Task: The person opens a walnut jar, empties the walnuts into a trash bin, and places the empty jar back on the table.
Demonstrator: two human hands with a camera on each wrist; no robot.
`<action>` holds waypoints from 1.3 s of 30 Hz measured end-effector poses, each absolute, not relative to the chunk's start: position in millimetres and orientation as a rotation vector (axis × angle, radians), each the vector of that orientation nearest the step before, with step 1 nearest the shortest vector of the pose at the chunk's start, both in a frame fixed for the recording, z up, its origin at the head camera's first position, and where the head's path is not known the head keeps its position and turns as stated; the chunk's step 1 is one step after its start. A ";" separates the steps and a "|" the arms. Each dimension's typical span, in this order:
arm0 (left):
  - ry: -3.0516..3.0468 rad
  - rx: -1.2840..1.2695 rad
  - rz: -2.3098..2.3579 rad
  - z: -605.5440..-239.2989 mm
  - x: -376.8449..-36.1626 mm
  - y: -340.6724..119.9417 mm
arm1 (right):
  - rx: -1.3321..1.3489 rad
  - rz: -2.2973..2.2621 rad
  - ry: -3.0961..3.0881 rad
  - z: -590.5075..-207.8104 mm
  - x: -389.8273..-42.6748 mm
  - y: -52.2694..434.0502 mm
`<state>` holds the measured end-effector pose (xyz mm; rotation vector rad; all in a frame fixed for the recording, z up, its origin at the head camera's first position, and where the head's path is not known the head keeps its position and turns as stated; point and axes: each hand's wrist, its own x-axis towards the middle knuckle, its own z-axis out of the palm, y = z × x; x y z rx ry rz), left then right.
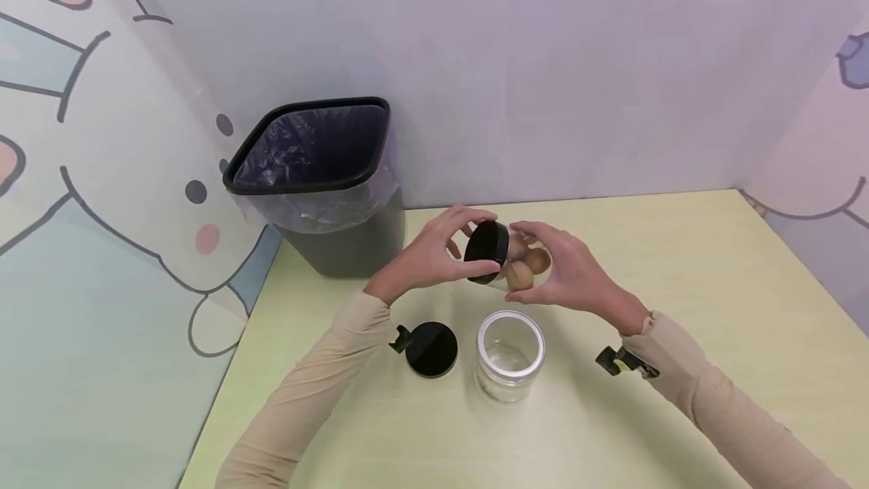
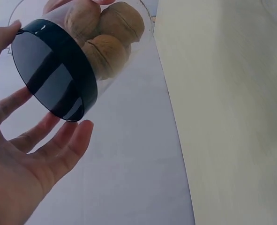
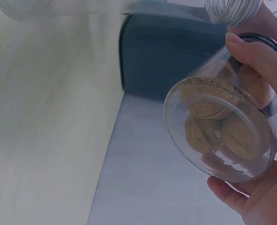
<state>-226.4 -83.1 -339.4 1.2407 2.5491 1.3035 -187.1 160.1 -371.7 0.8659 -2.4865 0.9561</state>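
Observation:
A clear jar (image 3: 213, 164) with several walnuts (image 1: 520, 276) inside is held tilted above the table. My right hand (image 1: 577, 270) grips its clear body near the base, thumb on one side and fingers on the other. At the other end, my left hand (image 1: 441, 251) holds the black lid (image 1: 483, 247) by its rim between thumb and fingers. The lid sits on the jar's mouth; whether it is screwed tight I cannot tell. Below the hands, a second clear jar (image 1: 509, 376) stands upright without a lid. Another black lid (image 1: 431, 349) lies flat to its left.
A dark grey bin (image 1: 339, 244) lined with a plastic bag stands at the back left of the pale table (image 1: 679, 285). A pale curtain-like wall (image 1: 557, 81) rises behind the table, and a cartoon-printed wall (image 1: 136, 262) runs along the left.

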 end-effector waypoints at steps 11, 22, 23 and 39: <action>2.599 1.125 1.266 -341.1 -224.0 -82.1 | 0.850 0.936 -2.498 -373.0 -186.5 159.8; 2.511 1.319 1.214 -336.6 -221.4 -89.5 | 0.846 0.948 -2.500 -375.1 -186.0 160.4; 2.503 1.335 1.206 -336.8 -221.0 -90.2 | 0.842 0.950 -2.501 -375.3 -186.0 160.6; 2.489 1.536 1.086 -341.4 -220.1 -82.3 | 0.839 0.909 -2.514 -374.5 -186.2 168.8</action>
